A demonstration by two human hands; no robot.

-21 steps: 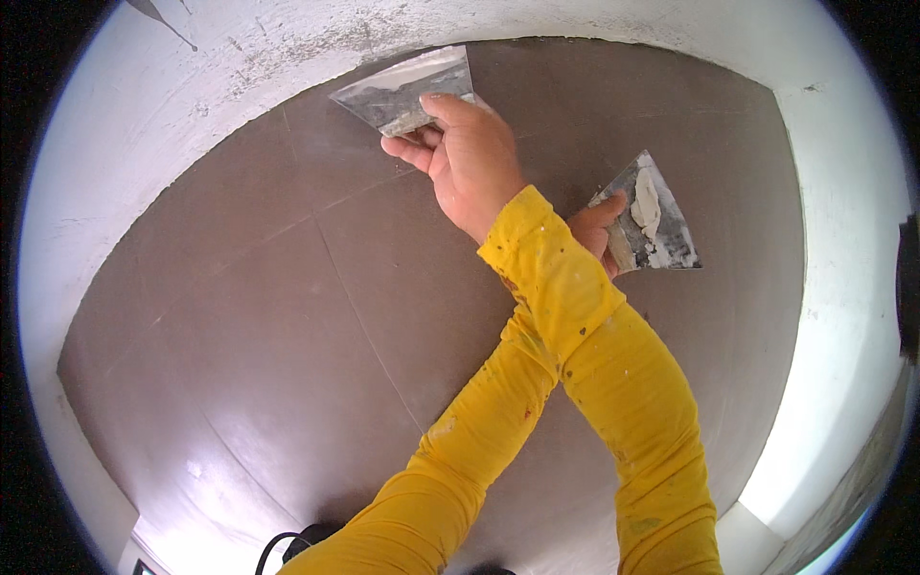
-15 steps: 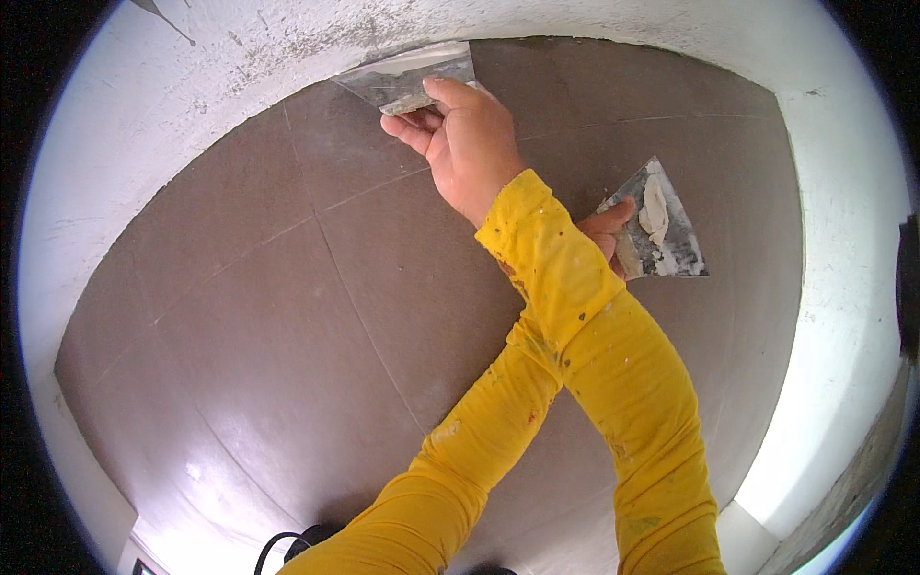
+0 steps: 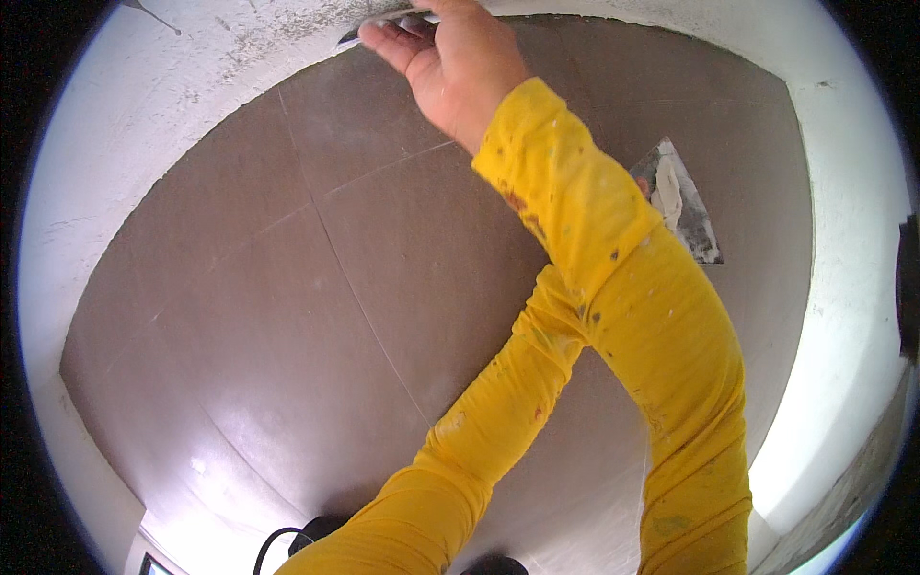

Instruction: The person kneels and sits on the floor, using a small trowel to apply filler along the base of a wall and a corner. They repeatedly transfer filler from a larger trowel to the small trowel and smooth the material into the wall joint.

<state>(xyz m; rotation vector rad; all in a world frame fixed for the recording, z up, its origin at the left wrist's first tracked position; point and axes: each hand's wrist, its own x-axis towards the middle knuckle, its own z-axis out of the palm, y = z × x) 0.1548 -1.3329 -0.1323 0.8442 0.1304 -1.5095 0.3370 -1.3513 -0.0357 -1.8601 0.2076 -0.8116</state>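
My forearms cross, the right one lying over the left. Up at the far wall, my right hand (image 3: 468, 69) is closed round a putty knife (image 3: 351, 38), whose blade shows only as a thin strip at the base of the wall (image 3: 278, 48). My left hand (image 3: 644, 188) reaches out to the right beneath the other arm. Only a bit of its fingers shows past the yellow sleeve; it grips a wide filling knife (image 3: 704, 225). A thick smear of pale filler (image 3: 668, 192) sits on that metal blade, which is held over the floor.
Brown floor tiles (image 3: 287, 316) with thin joints spread below. Another white wall (image 3: 843, 240) runs down the right side. The far wall has dark specks and rough patches along its foot. A dark object with a black cable (image 3: 273, 541) lies at the near edge.
My right hand has moved farther up to the wall, and its knife has tilted from a broad face to a thin edge. The left hand's blade shifted slightly right and up, more covered by the sleeve.
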